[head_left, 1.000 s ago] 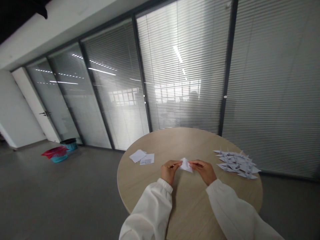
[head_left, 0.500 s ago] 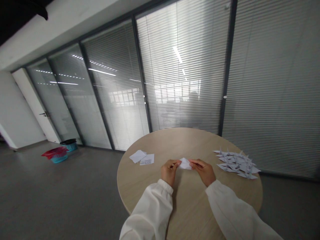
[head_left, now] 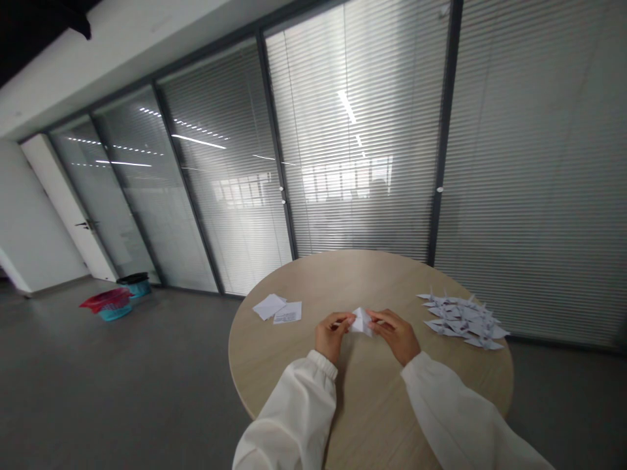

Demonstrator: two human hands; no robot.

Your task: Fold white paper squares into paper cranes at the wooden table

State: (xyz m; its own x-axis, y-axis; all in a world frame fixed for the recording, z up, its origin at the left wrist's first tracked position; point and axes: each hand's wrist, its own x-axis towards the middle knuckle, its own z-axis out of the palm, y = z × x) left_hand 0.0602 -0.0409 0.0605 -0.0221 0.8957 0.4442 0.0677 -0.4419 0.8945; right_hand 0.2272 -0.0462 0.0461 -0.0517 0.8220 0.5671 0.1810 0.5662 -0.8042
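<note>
A small folded piece of white paper is held between my two hands over the middle of the round table. My left hand pinches its left edge with thumb and fingertips. On the opposite side, my right hand grips the right edge in the same way. A crease runs down the middle of the paper, and its outer edges are partly hidden by my fingers. To the right lies a cluster of folded paper cranes. Loose square sheets of paper lie to the left, one with print on it.
The round wooden table stands close to a glass partition with blinds. On the floor at the left are a blue bin with a red liner and another with a black liner. A white door stands beyond them.
The paper has bent along its middle crease, from nearly flat to a narrower shape. My right hand has moved slightly left, closer to my left hand.
</note>
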